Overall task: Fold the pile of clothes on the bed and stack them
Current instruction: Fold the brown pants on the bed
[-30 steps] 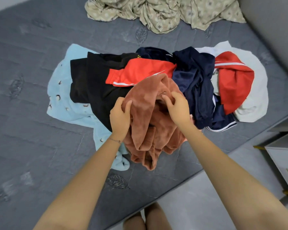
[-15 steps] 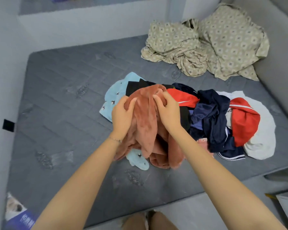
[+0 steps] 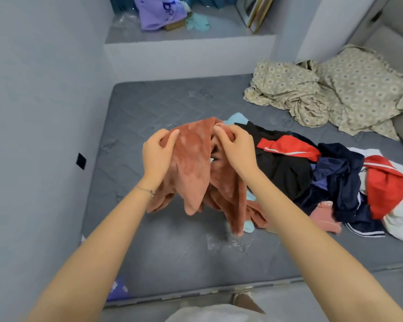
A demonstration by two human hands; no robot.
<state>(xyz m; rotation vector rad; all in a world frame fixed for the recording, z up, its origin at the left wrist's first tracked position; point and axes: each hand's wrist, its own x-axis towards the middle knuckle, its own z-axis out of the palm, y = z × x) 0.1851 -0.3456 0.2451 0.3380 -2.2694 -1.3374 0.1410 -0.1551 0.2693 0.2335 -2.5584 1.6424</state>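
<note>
Pinching the rust fleece garment (image 3: 193,163) by its top edge in left hand (image 3: 157,154) and right hand (image 3: 237,149), hanging over the bed (image 3: 149,108) just beside the pile (image 3: 289,168); folding barely begun, next probably shaking it open and laying it flat.

Your left hand (image 3: 157,154) and right hand (image 3: 236,149) hold the plush garment (image 3: 193,163) up between them over the middle of the bed (image 3: 161,252), its lower ends trailing onto the mattress. The pile of clothes (image 3: 312,177) lies just to its right, partly behind your right hand, and runs toward the bed's right edge. Crumpled bedding (image 3: 323,96) sits in the far right corner, apart from the pile. Behind the bed, a ledge (image 3: 189,40) carries loose items; a wall (image 3: 44,112) flanks the left side.
</note>
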